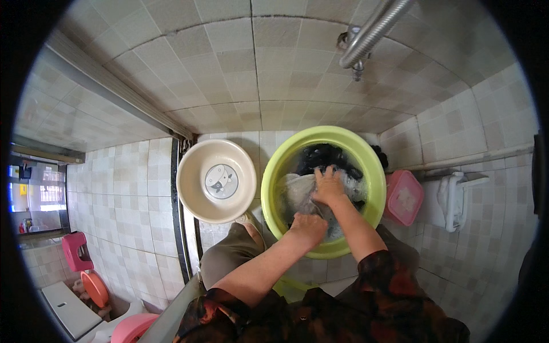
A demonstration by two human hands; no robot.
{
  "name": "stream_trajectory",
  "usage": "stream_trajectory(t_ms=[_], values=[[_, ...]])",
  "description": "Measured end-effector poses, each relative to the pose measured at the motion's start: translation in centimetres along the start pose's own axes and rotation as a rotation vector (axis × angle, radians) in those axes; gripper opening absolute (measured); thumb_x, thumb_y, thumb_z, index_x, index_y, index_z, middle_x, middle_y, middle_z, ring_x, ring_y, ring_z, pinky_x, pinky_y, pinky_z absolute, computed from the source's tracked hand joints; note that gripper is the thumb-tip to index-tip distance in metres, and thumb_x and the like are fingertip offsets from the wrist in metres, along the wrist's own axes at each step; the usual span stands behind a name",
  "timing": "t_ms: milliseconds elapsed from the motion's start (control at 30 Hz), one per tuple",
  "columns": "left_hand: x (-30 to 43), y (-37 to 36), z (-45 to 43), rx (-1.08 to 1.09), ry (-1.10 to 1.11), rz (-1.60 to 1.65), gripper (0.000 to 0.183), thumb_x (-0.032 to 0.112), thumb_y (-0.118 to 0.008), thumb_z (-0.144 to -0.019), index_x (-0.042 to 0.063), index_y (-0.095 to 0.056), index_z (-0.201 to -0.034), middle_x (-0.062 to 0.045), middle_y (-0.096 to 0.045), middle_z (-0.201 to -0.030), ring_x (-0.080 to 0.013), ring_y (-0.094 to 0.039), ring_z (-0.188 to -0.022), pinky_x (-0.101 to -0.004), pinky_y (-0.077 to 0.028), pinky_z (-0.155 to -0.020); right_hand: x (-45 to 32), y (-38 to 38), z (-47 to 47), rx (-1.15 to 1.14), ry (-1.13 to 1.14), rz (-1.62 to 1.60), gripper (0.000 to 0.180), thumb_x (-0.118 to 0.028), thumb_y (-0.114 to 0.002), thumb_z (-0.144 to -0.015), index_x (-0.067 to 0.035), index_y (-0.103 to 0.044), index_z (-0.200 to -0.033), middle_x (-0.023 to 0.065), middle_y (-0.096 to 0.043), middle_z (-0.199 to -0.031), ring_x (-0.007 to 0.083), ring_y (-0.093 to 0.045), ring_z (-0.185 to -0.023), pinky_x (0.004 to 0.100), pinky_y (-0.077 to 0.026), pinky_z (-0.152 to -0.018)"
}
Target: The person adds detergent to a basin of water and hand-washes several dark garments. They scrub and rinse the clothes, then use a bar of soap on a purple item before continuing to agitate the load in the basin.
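A lime-green plastic basin (269,171) stands on the tiled floor before me, holding cloudy, sudsy water (351,182) and wet laundry. My left hand (309,228) is closed in a fist over the near side of the basin, gripping part of a pale greyish garment (296,188). Beyond it my right hand (330,186) rests on the same wet cloth, its fingers spread and pointing away from me. Dark wet clothing (319,155) is bunched at the basin's far side. Where the cloth runs under the water, its shape is hard to make out.
Left of the green basin sits a cream plastic basin (238,171) with a cartoon cow on its bottom. A pink lidded container (405,198) and a white plastic item (454,201) stand at right. A flexible metal hose (373,36) hangs by the wall. A door track (182,214) runs along the left.
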State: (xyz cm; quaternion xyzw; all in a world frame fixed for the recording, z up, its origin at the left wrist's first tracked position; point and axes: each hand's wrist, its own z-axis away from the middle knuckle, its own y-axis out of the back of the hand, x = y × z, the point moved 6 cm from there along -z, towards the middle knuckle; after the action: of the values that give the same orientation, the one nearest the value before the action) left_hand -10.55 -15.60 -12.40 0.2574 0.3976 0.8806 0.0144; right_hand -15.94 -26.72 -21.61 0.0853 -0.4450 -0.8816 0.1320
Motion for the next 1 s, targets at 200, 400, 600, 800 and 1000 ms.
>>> stream_trajectory(t_ms=[200, 400, 600, 800, 1000], values=[[0.8, 0.8, -0.2, -0.045, -0.01, -0.009, 0.021, 0.015, -0.05, -0.082, 0.007, -0.062, -0.097, -0.012, -0.062, -0.095, -0.0269, -0.061, -0.089, -0.0428, -0.043, -0.08, 2.6, -3.8, -5.0, -0.273, -0.011, -0.065, 0.045, -0.025, -0.043, -0.088, -0.009, -0.044, -0.13, 0.0213, -0.045, -0.128, 0.033, -0.045, -0.117, 0.048, -0.039, -0.094], [1.1, 0.7, 0.0, -0.008, -0.004, 0.016, 0.021, 0.011, -0.051, -0.079, 0.006, -0.061, -0.097, -0.013, -0.061, -0.096, -0.0265, -0.06, -0.091, -0.0421, -0.042, -0.077, 6.8, -5.8, -7.2, -0.153, -0.161, -0.194, 0.043, -0.03, -0.043, -0.087, -0.007, -0.049, -0.124, 0.0227, -0.049, -0.122, 0.0349, -0.051, -0.108, 0.0453, -0.042, -0.089], [2.2, 1.7, 0.2, 0.005, -0.039, 0.023, 0.021, 0.009, -0.052, -0.079, 0.006, -0.061, -0.098, -0.013, -0.061, -0.095, -0.0278, -0.06, -0.089, -0.045, -0.043, -0.079, 11.3, -7.8, -6.6, -0.16, -0.244, -0.266, 0.047, -0.036, -0.042, -0.087, -0.004, -0.052, -0.12, 0.0236, -0.051, -0.119, 0.0371, -0.054, -0.103, 0.043, -0.043, -0.087], [2.9, 2.6, 0.4, 0.01, -0.059, -0.012, 0.022, 0.01, -0.055, -0.077, 0.006, -0.061, -0.098, -0.013, -0.061, -0.096, -0.0288, -0.06, -0.091, -0.0465, -0.044, -0.079, 8.6, -6.0, -2.5, -0.087, -0.034, -0.293, 0.048, -0.029, -0.05, -0.084, -0.004, -0.045, -0.124, 0.0231, -0.047, -0.124, 0.0437, -0.047, -0.109, 0.0424, -0.04, -0.092], [4.0, 2.6, -0.5, 0.028, -0.147, -0.009, 0.022, 0.009, -0.057, -0.077, 0.006, -0.062, -0.099, -0.012, -0.062, -0.097, -0.028, -0.06, -0.093, -0.0471, -0.044, -0.08, 6.6, -5.1, 5.3, 0.449, 0.173, -0.47, 0.037, -0.023, -0.051, -0.084, -0.005, -0.048, -0.116, 0.0212, -0.049, -0.12, 0.0429, -0.044, -0.11, 0.0474, -0.039, -0.088]])
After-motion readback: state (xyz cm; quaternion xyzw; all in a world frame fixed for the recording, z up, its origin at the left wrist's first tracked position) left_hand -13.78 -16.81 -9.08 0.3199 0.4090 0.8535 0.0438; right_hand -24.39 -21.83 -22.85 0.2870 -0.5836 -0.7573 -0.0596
